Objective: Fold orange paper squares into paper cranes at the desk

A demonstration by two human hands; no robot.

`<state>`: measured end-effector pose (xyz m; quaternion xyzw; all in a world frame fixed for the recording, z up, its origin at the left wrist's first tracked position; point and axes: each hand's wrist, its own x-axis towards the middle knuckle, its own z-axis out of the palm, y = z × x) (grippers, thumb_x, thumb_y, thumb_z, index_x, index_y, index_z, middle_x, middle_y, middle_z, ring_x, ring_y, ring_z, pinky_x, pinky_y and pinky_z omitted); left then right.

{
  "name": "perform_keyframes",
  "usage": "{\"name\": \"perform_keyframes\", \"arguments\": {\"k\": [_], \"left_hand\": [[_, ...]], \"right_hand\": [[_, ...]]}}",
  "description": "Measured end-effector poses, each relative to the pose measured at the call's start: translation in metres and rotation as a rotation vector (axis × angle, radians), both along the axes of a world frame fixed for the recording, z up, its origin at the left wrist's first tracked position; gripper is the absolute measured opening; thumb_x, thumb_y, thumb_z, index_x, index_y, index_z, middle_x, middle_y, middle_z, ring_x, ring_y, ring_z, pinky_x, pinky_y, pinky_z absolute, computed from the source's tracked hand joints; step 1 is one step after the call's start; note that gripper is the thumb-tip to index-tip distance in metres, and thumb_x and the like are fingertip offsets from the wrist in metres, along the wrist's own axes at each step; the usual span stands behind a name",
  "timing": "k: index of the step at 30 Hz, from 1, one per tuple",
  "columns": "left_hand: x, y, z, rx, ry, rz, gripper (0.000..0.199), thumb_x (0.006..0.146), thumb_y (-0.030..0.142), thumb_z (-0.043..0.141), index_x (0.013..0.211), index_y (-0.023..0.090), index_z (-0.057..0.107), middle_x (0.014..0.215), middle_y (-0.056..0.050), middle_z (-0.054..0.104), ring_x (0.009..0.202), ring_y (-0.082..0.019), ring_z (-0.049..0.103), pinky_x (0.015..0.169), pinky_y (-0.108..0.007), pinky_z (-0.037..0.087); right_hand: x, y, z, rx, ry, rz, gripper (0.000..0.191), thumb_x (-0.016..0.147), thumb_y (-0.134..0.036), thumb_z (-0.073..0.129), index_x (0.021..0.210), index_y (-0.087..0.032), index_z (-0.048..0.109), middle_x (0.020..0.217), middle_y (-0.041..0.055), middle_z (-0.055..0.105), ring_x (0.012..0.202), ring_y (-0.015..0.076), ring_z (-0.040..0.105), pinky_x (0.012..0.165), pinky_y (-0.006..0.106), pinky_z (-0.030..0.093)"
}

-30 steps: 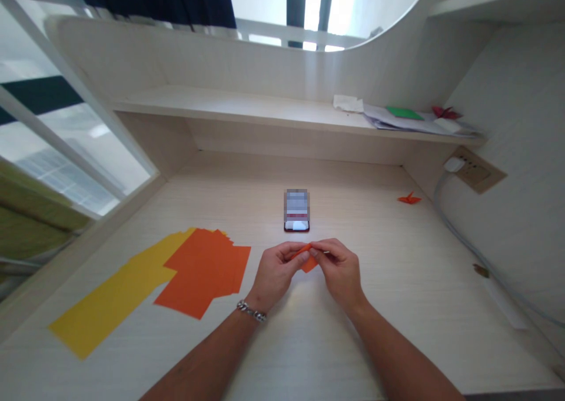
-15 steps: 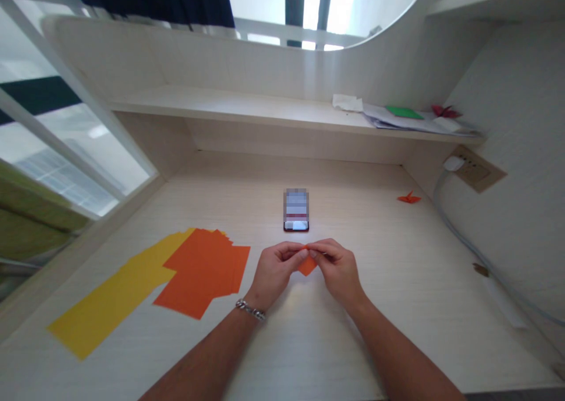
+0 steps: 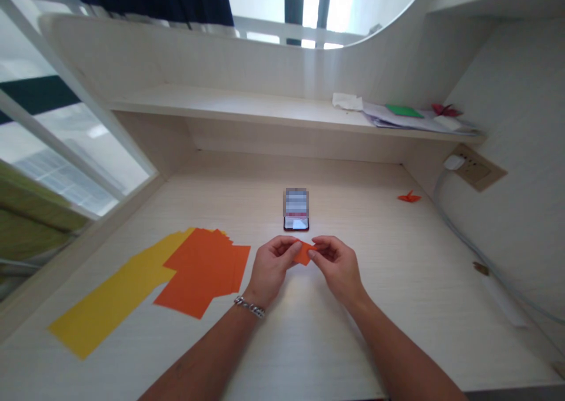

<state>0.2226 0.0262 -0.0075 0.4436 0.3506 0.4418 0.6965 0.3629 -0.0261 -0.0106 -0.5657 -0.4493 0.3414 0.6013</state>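
Observation:
A small folded piece of orange paper (image 3: 303, 254) is held between my two hands, just in front of the phone (image 3: 296, 210). My left hand (image 3: 272, 267), below a chain bracelet (image 3: 249, 307) on the wrist, pinches the paper's left side between thumb and fingers. On the other side, my right hand (image 3: 338, 265) grips the right corner with its thumb and fingertips. The fingers cover parts of the paper's edges, so its full shape is hidden.
Fanned orange sheets (image 3: 198, 271) overlap yellow sheets (image 3: 101, 301) on the left. A folded orange paper figure (image 3: 409, 197) lies far right. Beyond it, a cable (image 3: 459, 230) runs from a wall socket (image 3: 479, 166). Papers (image 3: 375, 117) rest on the shelf (image 3: 247, 108).
My hands have moved slightly apart, and more of the paper's upper edge shows. The paper has tilted and risen a little. The sheets and phone stay where they were.

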Motion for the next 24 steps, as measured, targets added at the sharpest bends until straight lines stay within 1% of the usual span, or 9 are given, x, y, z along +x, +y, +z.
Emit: {"name": "perform_keyframes", "arguments": {"k": [3,8,11,13,14,17,19,24], "left_hand": [[-0.0009,0.0,0.0016,0.047,0.02,-0.012,0.02,0.071,0.024,0.072,0.083,0.013,0.062,0.077,-0.003,0.067,0.069,-0.013,0.063,0.066,-0.024,0.052],[-0.0008,-0.0019,0.0062,0.162,0.048,-0.034,0.018,0.07,0.019,0.073,0.082,0.013,0.061,0.079,-0.005,0.068,0.076,-0.016,0.065,0.073,-0.027,0.052],[-0.0011,-0.0023,0.0065,0.178,0.04,-0.04,0.017,0.07,0.019,0.073,0.081,0.013,0.061,0.079,-0.006,0.069,0.076,-0.017,0.066,0.075,-0.03,0.052],[-0.0017,-0.0016,0.0048,0.168,0.025,-0.031,0.017,0.07,0.019,0.073,0.08,0.013,0.061,0.079,-0.006,0.069,0.076,-0.018,0.066,0.075,-0.032,0.053],[-0.002,-0.001,0.0036,0.162,0.017,-0.026,0.017,0.07,0.019,0.073,0.081,0.013,0.061,0.08,-0.006,0.069,0.076,-0.018,0.066,0.075,-0.032,0.053],[-0.0021,0.0007,-0.0002,0.146,0.001,-0.018,0.017,0.07,0.019,0.072,0.082,0.013,0.061,0.08,-0.005,0.069,0.077,-0.018,0.065,0.075,-0.033,0.053],[-0.0016,0.0012,-0.002,0.145,-0.001,-0.023,0.017,0.071,0.018,0.072,0.082,0.013,0.061,0.08,-0.005,0.069,0.076,-0.017,0.065,0.075,-0.032,0.052],[-0.0012,0.0006,-0.0027,0.15,0.016,-0.032,0.017,0.07,0.019,0.073,0.082,0.013,0.061,0.08,-0.005,0.069,0.076,-0.017,0.065,0.074,-0.03,0.052]], "right_hand": [[-0.0003,-0.0008,0.001,0.042,0.017,-0.03,0.026,0.071,-0.02,0.069,0.096,-0.019,0.065,0.081,0.0036,0.066,0.074,0.0172,0.064,0.07,0.03,0.053],[-0.0018,-0.003,0.0022,0.105,0.034,-0.056,0.026,0.071,-0.019,0.07,0.097,-0.02,0.065,0.083,0.0033,0.066,0.076,0.0172,0.064,0.072,0.031,0.053],[-0.0027,-0.0028,0.0025,0.135,0.049,-0.044,0.029,0.071,-0.019,0.07,0.099,-0.021,0.064,0.084,0.0031,0.066,0.077,0.0172,0.064,0.074,0.032,0.053],[-0.0029,-0.002,0.0028,0.109,0.061,-0.008,0.029,0.071,-0.02,0.07,0.1,-0.02,0.064,0.085,0.0035,0.066,0.078,0.0176,0.064,0.074,0.032,0.053],[-0.0028,-0.0015,0.0029,0.082,0.056,0.019,0.026,0.072,-0.022,0.069,0.098,-0.02,0.065,0.085,0.004,0.067,0.078,0.0179,0.064,0.073,0.032,0.053],[-0.0017,-0.0002,0.0027,0.012,0.019,0.079,0.013,0.075,-0.026,0.067,0.085,-0.018,0.068,0.081,0.0052,0.069,0.075,0.0185,0.064,0.07,0.031,0.052],[-0.0007,0.0007,0.0017,0.003,0.014,0.072,0.011,0.075,-0.026,0.067,0.081,-0.017,0.069,0.078,0.0048,0.069,0.072,0.0182,0.064,0.067,0.03,0.051],[0.001,0.0029,-0.0023,0.003,0.067,0.045,0.01,0.07,-0.023,0.07,0.079,-0.017,0.07,0.076,0.0039,0.07,0.069,0.0178,0.063,0.065,0.029,0.05]]}}
